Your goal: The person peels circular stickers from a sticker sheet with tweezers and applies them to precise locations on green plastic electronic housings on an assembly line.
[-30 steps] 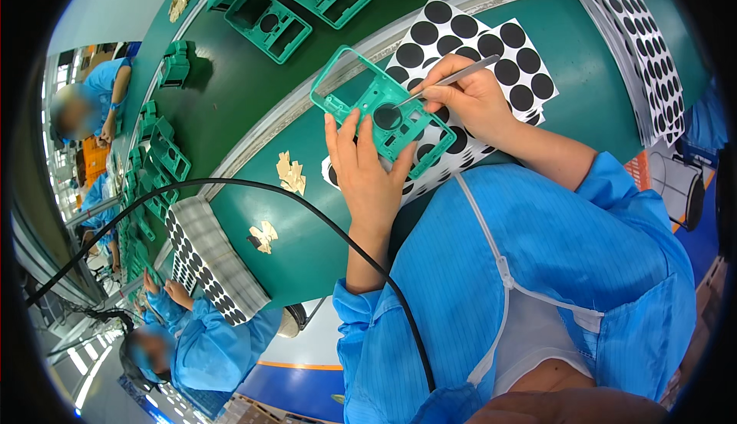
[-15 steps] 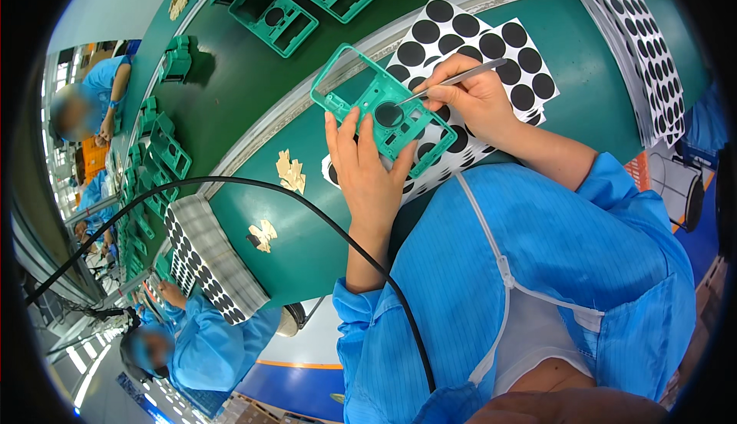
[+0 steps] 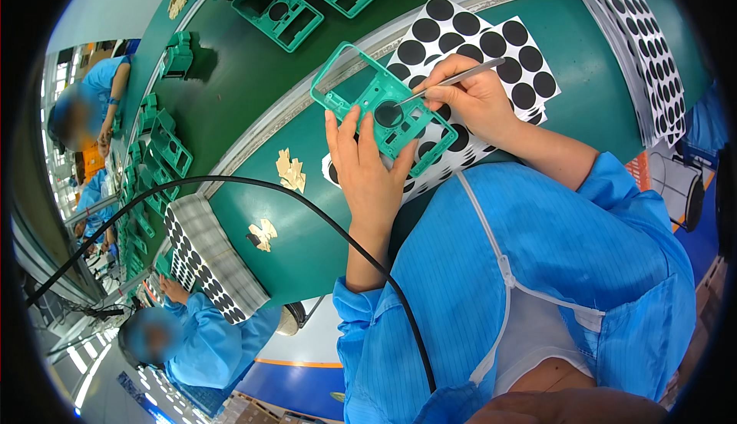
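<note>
A green plastic housing point(image 3: 358, 90) with a large window cut-out lies tilted over sheets of black round stickers point(image 3: 530, 59). My left hand point(image 3: 367, 167) grips its near left edge, fingers on top and thumb along the near side. Tweezers point(image 3: 468, 74) are pinched in my right hand point(image 3: 476, 102). Their tip touches, or hovers just over, a black disc point(image 3: 388, 114) seated in the housing's round recess; which of the two I cannot tell.
More green housings point(image 3: 278, 11) lie on the dark green belt point(image 3: 246, 71) beyond the metal rail. Peeled paper scraps point(image 3: 290, 171) sit left of my hand. Sticker stacks stand at right point(image 3: 641, 56) and left point(image 3: 207, 259). A black cable point(image 3: 307, 201) arcs across. Co-workers point(image 3: 215, 339) sit at left.
The housings on the belt have shifted slightly to the right. My hands, the tweezers and the held housing stay almost still. The co-worker at lower left has moved a little.
</note>
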The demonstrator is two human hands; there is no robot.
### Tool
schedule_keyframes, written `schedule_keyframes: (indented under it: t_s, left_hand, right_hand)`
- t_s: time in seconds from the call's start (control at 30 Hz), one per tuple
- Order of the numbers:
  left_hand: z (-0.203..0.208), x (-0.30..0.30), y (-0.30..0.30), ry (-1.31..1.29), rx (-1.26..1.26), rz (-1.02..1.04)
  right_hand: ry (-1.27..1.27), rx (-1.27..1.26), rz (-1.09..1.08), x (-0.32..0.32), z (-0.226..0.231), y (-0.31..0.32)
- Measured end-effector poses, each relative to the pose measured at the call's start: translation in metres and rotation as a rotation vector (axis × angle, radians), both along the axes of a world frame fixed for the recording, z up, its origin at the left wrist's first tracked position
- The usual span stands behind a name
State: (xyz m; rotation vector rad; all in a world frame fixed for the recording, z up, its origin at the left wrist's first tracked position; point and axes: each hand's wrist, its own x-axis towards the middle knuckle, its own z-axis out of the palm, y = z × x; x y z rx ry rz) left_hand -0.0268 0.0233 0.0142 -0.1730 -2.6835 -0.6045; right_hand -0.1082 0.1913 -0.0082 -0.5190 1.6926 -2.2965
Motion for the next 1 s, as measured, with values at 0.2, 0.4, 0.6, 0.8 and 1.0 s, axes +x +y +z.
schedule_keyframes:
  t_s: [0.2,0.4,0.6,0.8,1.0]
  left_hand:
    - [0.0006,-0.0001,0.0002,-0.001,-0.003,0.006]
    - [0.0008,-0.0002,0.0007,-0.002,0.000,0.005]
    - [-0.0020,0.0004,0.0010,-0.008,0.060,0.011]
    - [-0.0005,0.0003,0.0013,0.000,0.008,-0.012]
    - [-0.0055,0.0008,0.0009,0.001,0.144,-0.004]
  right_hand:
    - [0.002,-0.018,0.003,-0.0003,0.0016,-0.0004]
    - [0.000,-0.033,0.008,-0.0003,0.0002,-0.0007]
    - [0.025,-0.007,-0.012,0.0003,-0.0012,-0.0021]
    - [0.002,0.035,0.005,0.0002,0.0019,-0.0005]
    - [0.022,-0.159,-0.004,0.0038,-0.0018,-0.0004]
